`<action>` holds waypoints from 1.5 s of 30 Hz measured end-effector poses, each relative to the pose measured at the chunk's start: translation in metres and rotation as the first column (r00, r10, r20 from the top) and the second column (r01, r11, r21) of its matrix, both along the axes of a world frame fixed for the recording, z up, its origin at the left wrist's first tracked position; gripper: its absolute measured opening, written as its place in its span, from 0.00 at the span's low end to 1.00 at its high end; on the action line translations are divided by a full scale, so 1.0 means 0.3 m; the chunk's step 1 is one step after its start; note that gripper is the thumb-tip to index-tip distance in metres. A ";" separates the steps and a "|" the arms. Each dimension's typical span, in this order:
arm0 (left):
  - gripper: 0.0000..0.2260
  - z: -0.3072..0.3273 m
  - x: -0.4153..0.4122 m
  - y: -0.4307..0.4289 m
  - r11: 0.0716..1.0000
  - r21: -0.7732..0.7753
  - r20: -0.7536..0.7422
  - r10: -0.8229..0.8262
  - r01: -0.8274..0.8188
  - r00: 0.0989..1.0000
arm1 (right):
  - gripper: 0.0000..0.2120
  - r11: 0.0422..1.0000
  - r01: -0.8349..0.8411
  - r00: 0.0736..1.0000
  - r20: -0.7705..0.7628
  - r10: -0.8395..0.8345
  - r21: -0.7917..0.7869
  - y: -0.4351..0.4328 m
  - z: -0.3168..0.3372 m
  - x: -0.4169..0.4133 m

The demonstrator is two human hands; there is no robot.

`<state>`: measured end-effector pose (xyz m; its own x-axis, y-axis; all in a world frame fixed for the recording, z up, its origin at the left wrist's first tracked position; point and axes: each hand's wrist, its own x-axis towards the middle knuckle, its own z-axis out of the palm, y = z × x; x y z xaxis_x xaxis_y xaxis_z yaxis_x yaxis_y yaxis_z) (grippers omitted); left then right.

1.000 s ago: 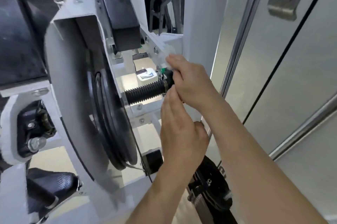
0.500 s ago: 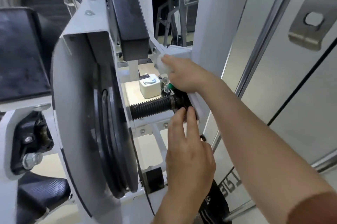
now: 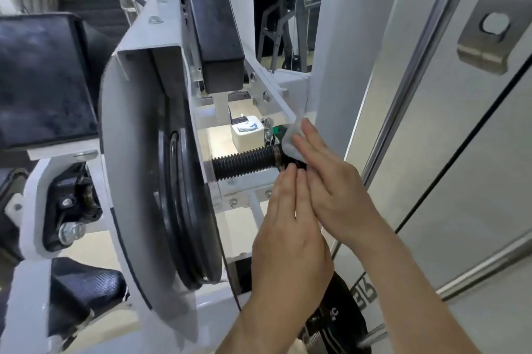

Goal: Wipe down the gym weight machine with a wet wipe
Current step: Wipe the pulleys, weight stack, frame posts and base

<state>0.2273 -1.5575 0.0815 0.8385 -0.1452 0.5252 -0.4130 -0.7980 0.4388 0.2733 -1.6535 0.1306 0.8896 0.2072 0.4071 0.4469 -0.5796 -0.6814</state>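
wet wipe [image 3: 290, 142] under straight fingers of right hand [image 3: 331, 180], against end of threaded rod [image 3: 244, 162] | left hand [image 3: 288, 238] fingers straight, pressed together, tips touching rod end | rod end mostly hidden by hands

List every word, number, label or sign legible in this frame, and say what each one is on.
Dark characters, low on the pale panel: cut off and distorted, not readable.
Small pale marks on the black part at the bottom: too small to read.
Blue print on the white box behind the threaded rod: blurred, unreadable.
No other text shows.
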 end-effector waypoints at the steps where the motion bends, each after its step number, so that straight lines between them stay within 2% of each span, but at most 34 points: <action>1: 0.33 0.002 0.002 0.002 1.000 -0.001 -0.011 0.016 -0.016 1.000 | 0.23 0.999 0.006 1.000 -0.006 -0.005 0.044 0.005 -0.007 0.036; 3: 0.35 0.007 -0.003 0.002 0.998 -0.054 -0.058 0.013 -0.016 0.998 | 0.23 0.991 0.040 0.998 -0.044 -0.035 0.126 0.012 -0.018 0.098; 5: 0.36 0.011 -0.019 -0.002 0.989 -0.145 -0.093 -0.018 0.004 0.995 | 0.23 0.977 0.068 0.998 -0.009 -0.068 0.201 0.026 -0.056 0.089; 7: 0.38 0.010 -0.040 -0.001 0.973 -0.229 -0.122 -0.059 0.030 0.991 | 0.24 0.971 0.148 0.981 0.093 -0.168 0.185 0.042 -0.131 0.024; 10: 0.38 -0.007 -0.080 0.004 0.965 -0.257 -0.113 -0.086 0.055 0.990 | 0.25 0.953 0.276 0.928 0.221 -0.299 0.129 0.044 -0.205 -0.039; 12: 0.39 -0.013 -0.105 0.001 0.961 -0.268 -0.100 -0.093 0.063 0.991 | 0.24 0.956 0.284 0.915 0.277 -0.294 0.075 0.044 -0.170 0.000; 15: 0.40 0.003 -0.123 -0.001 0.948 -0.313 -0.116 -0.092 0.052 0.989 | 0.23 0.970 0.242 0.944 0.228 -0.237 0.005 0.069 -0.084 0.066; 18: 0.38 0.023 -0.106 0.014 0.936 -0.350 -0.107 -0.064 0.023 0.992 | 0.20 0.966 0.253 0.895 0.391 -0.213 -0.055 0.065 -0.137 0.059; 22: 0.36 0.035 -0.095 0.019 0.924 -0.380 -0.111 -0.075 0.028 0.991 | 0.20 0.967 0.255 0.838 0.495 -0.229 0.016 0.040 -0.182 0.020; 24: 0.38 0.034 -0.096 0.012 0.924 -0.381 -0.127 -0.101 0.045 0.987 | 0.20 0.977 0.213 0.890 0.416 -0.184 -0.024 0.048 -0.108 0.056; 26: 0.41 0.044 -0.091 0.013 0.935 -0.345 -0.104 -0.127 0.084 0.986 | 0.25 0.991 0.095 0.972 0.222 -0.071 -0.096 0.050 -0.019 0.099; 28: 0.42 0.054 -0.071 0.017 0.946 -0.304 -0.066 -0.138 0.112 0.988 | 0.27 0.995 0.094 0.988 0.130 -0.087 -0.044 0.049 0.003 0.118; 30: 0.39 0.051 -0.058 0.018 0.947 -0.308 -0.071 -0.123 0.096 0.990 | 0.28 0.975 0.220 0.962 0.158 -0.220 0.017 0.059 -0.054 0.074; 32: 0.36 0.041 -0.061 0.016 0.945 -0.316 -0.098 -0.118 0.082 0.988 | 0.24 0.936 0.343 0.895 0.273 -0.352 0.082 0.079 -0.151 0.009; 34: 0.32 0.035 -0.052 0.012 0.920 -0.384 -0.110 -0.134 0.082 0.985 | 0.16 0.916 0.342 0.852 0.341 -0.397 0.211 0.079 -0.199 -0.010; 35: 0.29 0.037 -0.038 0.009 0.887 -0.458 -0.118 -0.126 0.058 0.985 | 0.11 0.904 0.318 0.865 0.303 -0.401 0.287 0.075 -0.179 0.008; 36: 0.25 0.041 -0.022 0.001 0.837 -0.547 -0.136 -0.105 0.014 0.985 | 0.12 0.883 0.313 0.898 0.194 -0.395 0.351 0.071 -0.149 0.037; 38: 0.20 0.052 0.006 -0.018 0.722 -0.687 -0.200 -0.078 -0.083 0.977 | 0.21 0.835 0.346 0.938 -0.139 -0.317 0.428 0.069 -0.075 0.079; 40: 0.18 0.052 0.010 -0.036 0.664 -0.740 -0.221 -0.090 -0.107 0.971 | 0.21 0.762 0.347 0.908 -0.398 -0.128 0.547 0.063 -0.023 0.090; 41: 0.20 0.047 0.006 -0.039 0.659 -0.746 -0.219 -0.105 -0.097 0.970 | 0.21 0.728 0.346 0.893 -0.446 -0.061 0.592 0.059 -0.015 0.086; 43: 0.24 0.033 -0.003 -0.034 0.693 -0.718 -0.217 -0.130 -0.068 0.967 | 0.22 0.713 0.335 0.908 -0.414 -0.070 0.615 0.053 -0.030 0.057; 45: 0.31 0.016 -0.018 -0.018 0.760 -0.649 -0.216 -0.139 -0.036 0.966 | 0.20 0.779 0.294 0.954 -0.219 -0.204 0.554 0.067 -0.093 0.009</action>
